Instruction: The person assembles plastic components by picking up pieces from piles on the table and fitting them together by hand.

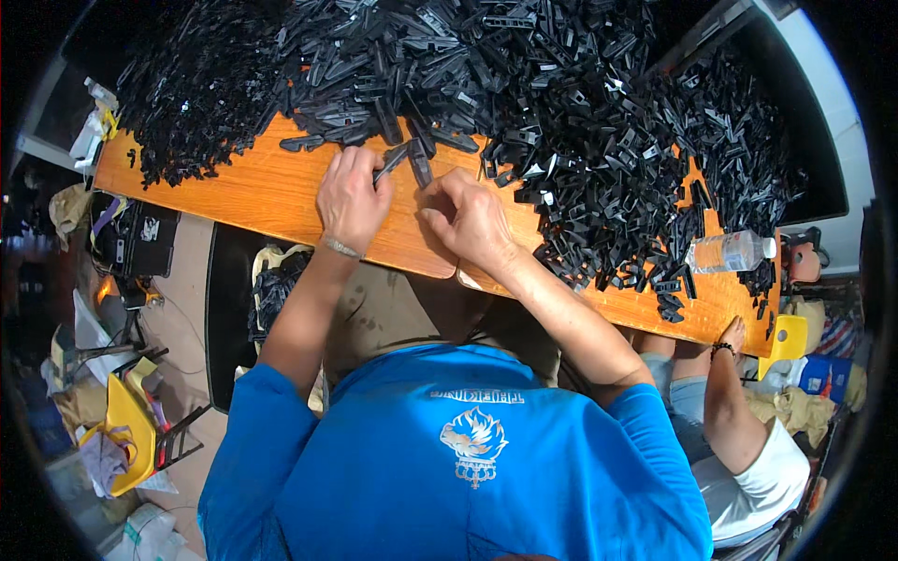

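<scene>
Black plastic parts (407, 161) pinched in both hands, left (351, 199) and right (470, 220); clear bottle (730, 251) at table's right

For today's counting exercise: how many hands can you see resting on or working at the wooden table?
3. The left hand and right hand grip black plastic parts mid-table; a co-worker's hand rests on the table edge at right. Others may be hidden.

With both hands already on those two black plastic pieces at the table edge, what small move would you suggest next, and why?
Probably bring the two pieces together. The left hand holds one black plastic piece and the right hand pinches another black piece; their upper ends nearly meet just in front of the heap of black parts on the wooden table. Whether they already touch is unclear.
</scene>
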The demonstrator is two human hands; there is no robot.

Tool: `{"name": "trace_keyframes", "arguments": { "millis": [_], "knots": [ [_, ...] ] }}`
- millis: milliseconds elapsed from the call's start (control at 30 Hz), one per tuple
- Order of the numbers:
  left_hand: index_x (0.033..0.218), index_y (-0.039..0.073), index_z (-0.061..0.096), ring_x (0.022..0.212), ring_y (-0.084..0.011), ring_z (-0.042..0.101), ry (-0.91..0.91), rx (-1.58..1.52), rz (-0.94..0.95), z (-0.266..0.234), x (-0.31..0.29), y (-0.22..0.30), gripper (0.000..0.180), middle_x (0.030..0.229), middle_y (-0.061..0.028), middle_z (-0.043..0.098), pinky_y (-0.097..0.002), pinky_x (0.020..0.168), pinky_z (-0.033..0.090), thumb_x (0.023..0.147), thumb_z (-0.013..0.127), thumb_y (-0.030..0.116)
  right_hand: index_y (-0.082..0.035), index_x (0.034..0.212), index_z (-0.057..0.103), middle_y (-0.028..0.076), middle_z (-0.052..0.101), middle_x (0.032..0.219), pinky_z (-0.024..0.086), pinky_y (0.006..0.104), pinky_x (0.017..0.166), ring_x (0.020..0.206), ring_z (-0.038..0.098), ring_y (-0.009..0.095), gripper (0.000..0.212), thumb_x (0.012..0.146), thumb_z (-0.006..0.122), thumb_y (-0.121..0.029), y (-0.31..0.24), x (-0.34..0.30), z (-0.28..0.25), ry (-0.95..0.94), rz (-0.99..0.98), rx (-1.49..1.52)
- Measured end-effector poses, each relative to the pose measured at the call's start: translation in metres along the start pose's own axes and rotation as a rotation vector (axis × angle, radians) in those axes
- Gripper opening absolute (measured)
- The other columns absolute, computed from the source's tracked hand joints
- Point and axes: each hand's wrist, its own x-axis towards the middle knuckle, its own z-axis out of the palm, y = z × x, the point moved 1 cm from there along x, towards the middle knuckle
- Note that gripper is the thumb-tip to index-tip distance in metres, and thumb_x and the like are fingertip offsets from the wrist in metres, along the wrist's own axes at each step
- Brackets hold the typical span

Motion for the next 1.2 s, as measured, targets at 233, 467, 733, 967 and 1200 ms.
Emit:
{"name": "trace_keyframes", "arguments": {
  "millis": [233,467,733,967,1200],
  "knots": [
    [0.096,0.003,0.063,0.101,-0.0385,0.067,-0.110,-0.091,0.190,-0.035,-0.024,0.010,0.019,0.106,-0.0147,0.071,-0.0474,0.084,0.053,0.085,0.078,0.001,-0.003,0.108,0.070,0.022,0.071,0.101,0.058,0.0535,0.083,0.096,0.073,0.044,0.026,0.085,0.080,-0.010,-0.001,-0.004,-0.014,-0.197,-0.005,-0.213],
    [0.100,0.004,0.066,0.104,-0.0341,0.069,-0.207,-0.104,0.305,-0.055,-0.037,0.010,0.026,0.110,-0.0124,0.073,-0.0458,0.085,0.054,0.081,0.084,0.006,-0.002,0.110,0.070,0.022,0.073,0.103,0.061,0.0513,0.084,0.096,0.075,0.044,0.025,0.088,0.076,-0.010,-0.014,-0.003,-0.020,-0.336,0.051,-0.451],
    [0.103,0.004,0.072,0.104,-0.0339,0.067,-0.111,-0.225,0.147,-0.048,-0.039,0.008,0.022,0.107,-0.0114,0.072,-0.0453,0.087,0.052,0.086,0.085,0.010,-0.002,0.102,0.074,0.017,0.073,0.103,0.061,0.0496,0.080,0.096,0.075,0.039,0.017,0.088,0.080,-0.010,-0.008,-0.001,-0.027,-0.297,-0.021,-0.513],
    [0.102,0.007,0.076,0.102,-0.0337,0.062,-0.159,-0.272,0.115,-0.039,-0.036,0.003,0.021,0.100,-0.0079,0.066,-0.0459,0.089,0.049,0.084,0.085,0.011,-0.013,0.111,0.084,0.010,0.070,0.099,0.059,0.0450,0.076,0.089,0.073,0.033,0.032,0.080,0.091,-0.011,0.005,0.007,-0.009,-0.109,-0.058,-0.237],
    [0.098,0.008,0.076,0.103,-0.0321,0.062,-0.188,-0.287,0.092,-0.035,-0.035,0.001,0.018,0.099,-0.0062,0.065,-0.0451,0.089,0.049,0.082,0.085,0.010,-0.012,0.107,0.085,0.010,0.070,0.093,0.058,0.0449,0.074,0.085,0.073,0.033,0.029,0.079,0.092,-0.013,0.027,0.023,-0.011,-0.241,-0.077,-0.119]
  ]
}}
